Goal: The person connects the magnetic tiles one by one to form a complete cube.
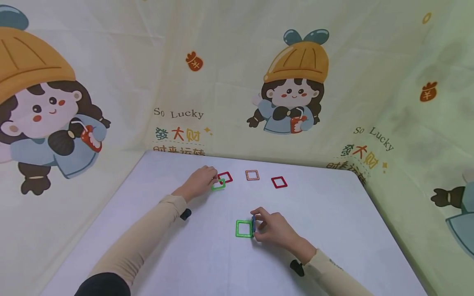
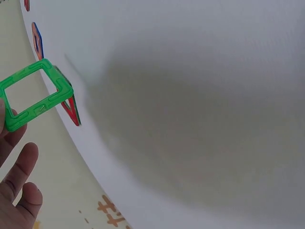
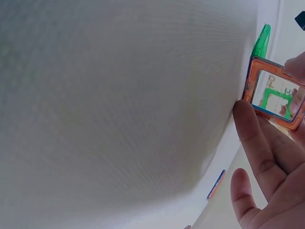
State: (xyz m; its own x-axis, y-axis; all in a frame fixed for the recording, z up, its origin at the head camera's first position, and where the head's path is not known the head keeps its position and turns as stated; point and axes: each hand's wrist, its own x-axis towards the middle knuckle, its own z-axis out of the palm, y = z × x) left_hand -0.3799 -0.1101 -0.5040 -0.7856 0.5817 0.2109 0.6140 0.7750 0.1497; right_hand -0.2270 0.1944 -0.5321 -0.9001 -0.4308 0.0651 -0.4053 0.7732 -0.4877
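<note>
My left hand [image 1: 200, 179] pinches a green square magnetic tile [image 2: 35, 110], an open frame, held tilted above the back of the table. A red square tile [image 1: 231, 177] lies just behind it, partly covered in the head view. My right hand [image 1: 277, 231] grips another square tile on edge between thumb and fingers; this tile shows blue [image 1: 253, 223] in the head view and an orange face [image 3: 275, 119] in the right wrist view. It stands upright along the right side of a second green square tile [image 1: 243, 236], which lies flat on the table.
An orange square tile [image 1: 252, 179] and a second red square tile [image 1: 285, 181] lie apart in a row at the back. The white table [image 1: 207, 263] ends against a printed cloth backdrop [image 1: 229, 98]. Small black devices [image 1: 297, 267] sit under both wrists.
</note>
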